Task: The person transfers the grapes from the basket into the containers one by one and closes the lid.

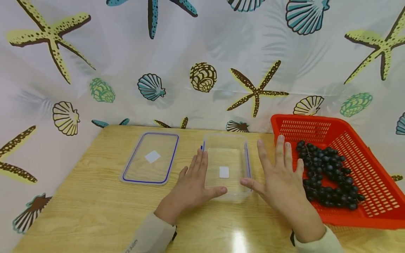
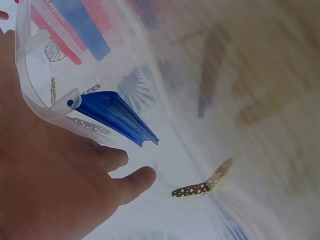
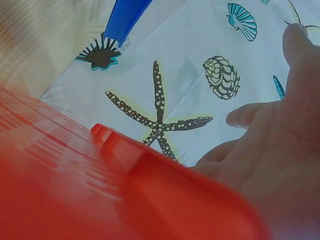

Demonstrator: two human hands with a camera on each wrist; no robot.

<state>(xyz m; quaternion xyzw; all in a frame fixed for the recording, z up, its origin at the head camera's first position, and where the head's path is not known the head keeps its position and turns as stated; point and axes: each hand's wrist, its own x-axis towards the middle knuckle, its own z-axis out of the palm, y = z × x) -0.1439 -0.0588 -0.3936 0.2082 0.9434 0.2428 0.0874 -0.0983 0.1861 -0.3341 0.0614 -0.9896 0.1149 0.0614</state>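
A clear plastic food container [image 1: 223, 158] stands uncovered on the table, with a small white label at its bottom. My left hand [image 1: 192, 186] lies along its left side, fingers straight and thumb stretched over the near left corner. In the left wrist view, that hand [image 2: 60, 165] is beside the container's blue clip [image 2: 117, 117]; contact is hard to judge. Between the container and a red basket [image 1: 364, 222] is my right hand [image 1: 280, 182], its fingers spread and holding nothing. The right wrist view has this hand [image 3: 280, 135] beyond the basket's rim [image 3: 200, 200]. Dark grapes [image 1: 330, 167] lie in the basket.
Left of the container, a clear lid [image 1: 150, 172] with a blue seal lies flat on the wooden table [image 1: 85, 196]. Behind the table's far edge hangs a white cloth [image 1: 177, 56] printed with shells and starfish.
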